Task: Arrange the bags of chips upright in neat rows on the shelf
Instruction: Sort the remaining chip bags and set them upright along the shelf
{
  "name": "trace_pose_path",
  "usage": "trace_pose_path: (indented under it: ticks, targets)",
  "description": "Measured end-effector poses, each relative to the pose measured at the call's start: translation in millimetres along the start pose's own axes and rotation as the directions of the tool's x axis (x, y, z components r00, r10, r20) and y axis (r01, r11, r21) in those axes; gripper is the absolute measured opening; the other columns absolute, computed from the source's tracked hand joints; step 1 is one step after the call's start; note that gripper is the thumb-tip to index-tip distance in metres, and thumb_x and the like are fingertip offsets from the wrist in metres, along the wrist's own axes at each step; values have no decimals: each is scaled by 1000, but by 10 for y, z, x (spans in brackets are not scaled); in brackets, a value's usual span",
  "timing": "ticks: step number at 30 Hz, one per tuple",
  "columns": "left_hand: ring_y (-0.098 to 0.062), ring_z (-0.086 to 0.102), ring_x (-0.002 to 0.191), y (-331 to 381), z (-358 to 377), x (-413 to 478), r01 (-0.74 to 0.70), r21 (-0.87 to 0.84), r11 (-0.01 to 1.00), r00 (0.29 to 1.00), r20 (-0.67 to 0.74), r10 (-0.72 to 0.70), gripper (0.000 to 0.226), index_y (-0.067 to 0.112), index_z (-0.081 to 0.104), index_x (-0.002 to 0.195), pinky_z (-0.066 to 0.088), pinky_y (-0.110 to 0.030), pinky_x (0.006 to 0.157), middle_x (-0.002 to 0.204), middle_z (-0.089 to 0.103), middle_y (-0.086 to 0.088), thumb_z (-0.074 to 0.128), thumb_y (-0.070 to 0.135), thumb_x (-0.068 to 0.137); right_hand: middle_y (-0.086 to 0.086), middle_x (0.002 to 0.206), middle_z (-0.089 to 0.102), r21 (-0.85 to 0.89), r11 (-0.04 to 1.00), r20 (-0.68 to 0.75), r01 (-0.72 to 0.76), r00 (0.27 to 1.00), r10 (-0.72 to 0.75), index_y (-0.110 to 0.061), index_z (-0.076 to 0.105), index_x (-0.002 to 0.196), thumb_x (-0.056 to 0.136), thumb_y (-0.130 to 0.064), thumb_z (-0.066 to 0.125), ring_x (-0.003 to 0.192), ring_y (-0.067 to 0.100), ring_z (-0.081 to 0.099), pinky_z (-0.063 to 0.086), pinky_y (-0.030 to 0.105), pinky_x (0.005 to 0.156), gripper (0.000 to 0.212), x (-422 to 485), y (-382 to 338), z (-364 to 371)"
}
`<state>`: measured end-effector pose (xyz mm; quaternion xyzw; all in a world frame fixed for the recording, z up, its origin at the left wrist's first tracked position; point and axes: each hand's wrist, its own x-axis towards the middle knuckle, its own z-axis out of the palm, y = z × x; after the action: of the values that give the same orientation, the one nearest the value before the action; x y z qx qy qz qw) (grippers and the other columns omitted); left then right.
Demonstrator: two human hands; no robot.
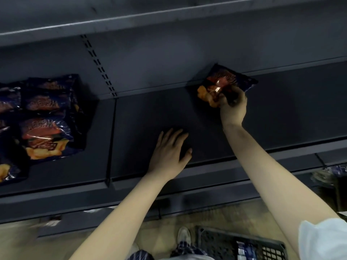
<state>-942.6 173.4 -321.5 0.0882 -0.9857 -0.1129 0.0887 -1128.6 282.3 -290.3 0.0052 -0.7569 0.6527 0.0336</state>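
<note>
Head view. Right hand [232,107] reaches to the back of the dark shelf [150,113], its fingers [224,102] curled round the lower edge of a bag of chips [228,79]. The bag stands tilted against the rear panel, right of centre. Left hand [169,152] is palm down over the shelf board near the front edge, fingers straight and spread, holding nothing; contact with the board unclear. More chip bags [45,117] stand in rows at the far left, beyond the shelf joint. A black crate [244,243] is on the floor below.
</note>
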Motion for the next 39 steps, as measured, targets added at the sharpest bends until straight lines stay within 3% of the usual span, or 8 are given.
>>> trace_pose_path:
  ticks: [3,9,14,18,25,28,35,39]
  targets:
    - [-21,22,141,14,-26,5,-10,-92,996,999,-36,7,63,21,38,140,1,-37,117,149,33,0,22,52,87,-1,119,56,30,998,70,58,996,-60,-26,50,111,79,1,59,108,15,56,51,41,94,42,-85,-64,-108]
    - [-10,20,140,-29,-485,52,11,-583,813,911,-330,-249,66,20,28,143,17,-16,111,153,23,1,49,47,87,-14,146,29,165,963,451,213,852,-266,-30,10,149,83,6,63,134,9,38,43,24,104,91,-490,-314,-180]
    - [0,52,110,-411,-1057,91,219,-938,268,878,70,-474,76,21,31,141,44,-18,90,128,49,17,69,41,79,-5,150,32,249,951,592,181,749,-297,-28,4,150,81,-1,70,137,12,37,38,37,110,100,-915,-520,54]
    - [-4,69,78,-848,-1266,-189,223,-969,103,924,176,-340,33,23,57,112,53,-19,62,93,71,5,63,13,81,2,145,42,275,950,695,144,653,-300,-25,15,149,77,-13,73,133,17,43,39,46,108,93,-1355,-663,370]
    - [-7,66,89,-1516,-1411,-807,183,-971,153,869,88,-486,26,25,63,95,51,-25,83,85,73,12,71,8,76,-11,119,62,201,978,830,64,520,-204,-38,48,119,72,-31,79,116,9,58,45,40,103,58,-1960,-793,989]
    - [5,65,77,-1703,-1522,-1061,170,-958,231,837,17,-546,22,26,61,90,51,-14,72,75,71,21,63,6,83,-5,121,62,212,976,843,47,497,-207,-29,49,123,76,-22,75,116,11,58,46,39,103,54,-2175,-816,1254]
    - [2,59,94,-2223,-1700,-1669,284,-697,658,782,-229,-580,53,27,55,117,42,-7,77,101,63,19,71,47,71,-17,112,61,143,972,844,187,490,-218,-33,47,117,79,-17,75,108,-5,57,46,27,99,49,-2663,-815,1809]
    - [-14,57,99,-2356,-1665,-1905,338,-497,799,753,-367,-546,72,13,31,142,41,-6,76,108,59,4,67,34,83,-25,107,57,116,948,812,295,522,-262,-23,45,128,81,-22,73,102,-11,55,44,10,90,55,-2968,-731,1998]
